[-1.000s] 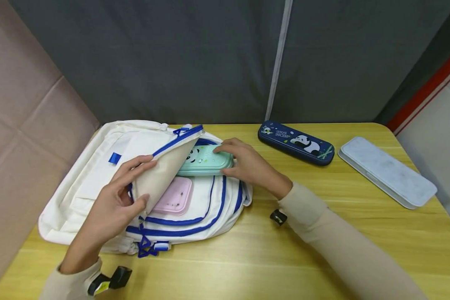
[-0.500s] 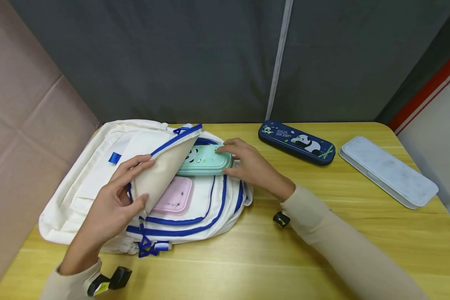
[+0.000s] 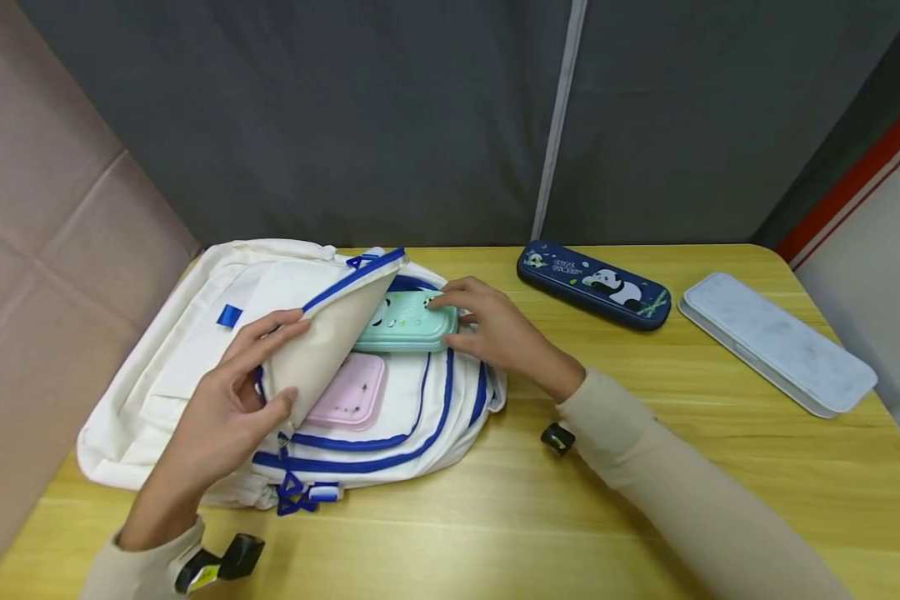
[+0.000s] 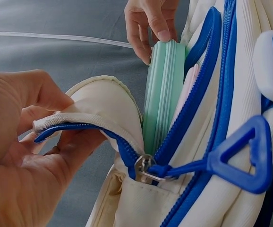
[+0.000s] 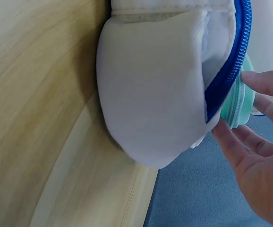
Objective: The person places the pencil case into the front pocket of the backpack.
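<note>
The right hand (image 3: 497,335) is pinching the right end of the mint case (image 3: 401,323), which is lying leftward of it, long axis running sideways into the white backpack (image 3: 187,367), under the flap (image 3: 336,346) the farther left hand (image 3: 225,412) is gripping.

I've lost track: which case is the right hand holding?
The mint-green case; the right hand pinches its end. No hand holds the pink case, the navy case or the pale grey case.
</note>
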Demonstrator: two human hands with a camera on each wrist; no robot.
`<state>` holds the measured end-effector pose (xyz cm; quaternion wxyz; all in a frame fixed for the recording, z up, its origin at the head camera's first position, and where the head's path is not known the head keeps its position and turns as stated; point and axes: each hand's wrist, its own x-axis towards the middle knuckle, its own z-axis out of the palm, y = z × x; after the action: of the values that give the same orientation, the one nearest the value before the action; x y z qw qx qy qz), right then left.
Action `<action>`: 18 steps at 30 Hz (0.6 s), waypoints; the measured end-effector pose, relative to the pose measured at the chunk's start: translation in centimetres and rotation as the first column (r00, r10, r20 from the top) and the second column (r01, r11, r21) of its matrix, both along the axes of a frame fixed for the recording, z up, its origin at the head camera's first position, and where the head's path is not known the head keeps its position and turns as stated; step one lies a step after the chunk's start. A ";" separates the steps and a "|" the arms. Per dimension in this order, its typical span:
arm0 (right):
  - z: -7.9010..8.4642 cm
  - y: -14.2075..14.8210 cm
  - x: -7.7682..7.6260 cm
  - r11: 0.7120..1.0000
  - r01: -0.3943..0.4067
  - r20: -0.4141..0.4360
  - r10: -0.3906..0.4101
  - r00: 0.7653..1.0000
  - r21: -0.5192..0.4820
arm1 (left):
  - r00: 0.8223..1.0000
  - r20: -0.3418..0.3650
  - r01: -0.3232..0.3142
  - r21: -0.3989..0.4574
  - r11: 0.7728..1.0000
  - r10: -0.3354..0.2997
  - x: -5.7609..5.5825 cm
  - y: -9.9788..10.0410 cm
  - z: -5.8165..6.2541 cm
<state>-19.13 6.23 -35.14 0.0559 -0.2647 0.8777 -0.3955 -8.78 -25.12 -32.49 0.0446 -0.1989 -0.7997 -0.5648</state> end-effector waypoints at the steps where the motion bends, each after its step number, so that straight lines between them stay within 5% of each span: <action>1: 0.0 -0.1 -0.1 1.000 -0.003 0.000 0.003 1.000 -0.001 | 1.000 0.002 0.002 0.007 1.000 -0.002 0.0 0.0 0.0; 18: -0.5 -2.1 -0.3 1.000 -0.011 -0.021 0.010 1.000 -0.023 | 1.000 0.009 0.015 0.023 1.000 -0.015 -0.1 -0.1 -0.1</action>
<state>-19.42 4.17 -35.66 0.0456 -0.2742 0.8723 -0.4023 -8.85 -25.20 -32.63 0.0391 -0.2017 -0.7917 -0.5753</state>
